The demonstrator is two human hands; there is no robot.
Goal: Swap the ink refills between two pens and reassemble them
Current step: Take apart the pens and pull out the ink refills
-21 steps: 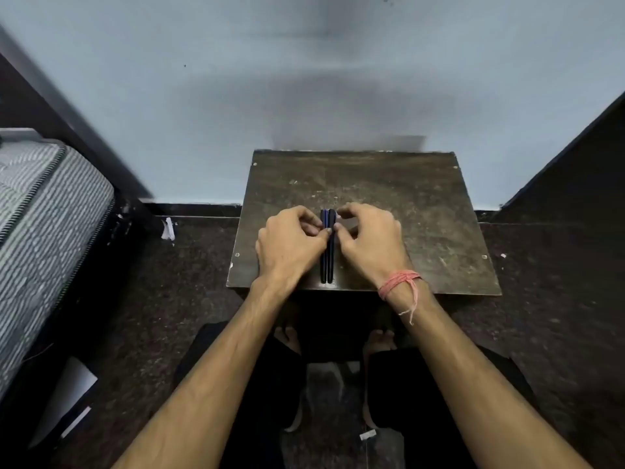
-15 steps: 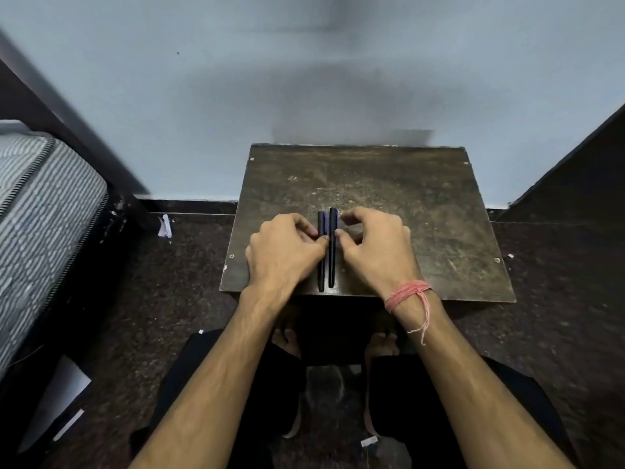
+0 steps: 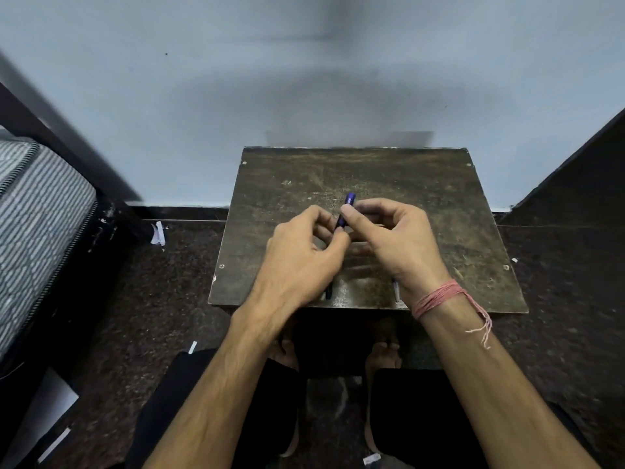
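You pinch 1 blue pen (image 3: 345, 212) with both hands, left hand (image 3: 301, 262) and right hand (image 3: 400, 238), above table (image 3: 439, 204) center. Other pen (image 3: 328, 292) peeks out at 6 o'clock. Swap barely begun, no refill out.

Your arms are bare to the elbow, no sleeves showing. A pink thread bracelet (image 3: 439, 297) wraps your right wrist several times, loose frayed ends trailing from it. Below the bracelet, dark black trousers (image 3: 419, 418) cover your legs; your feet (image 3: 384, 355) are bare
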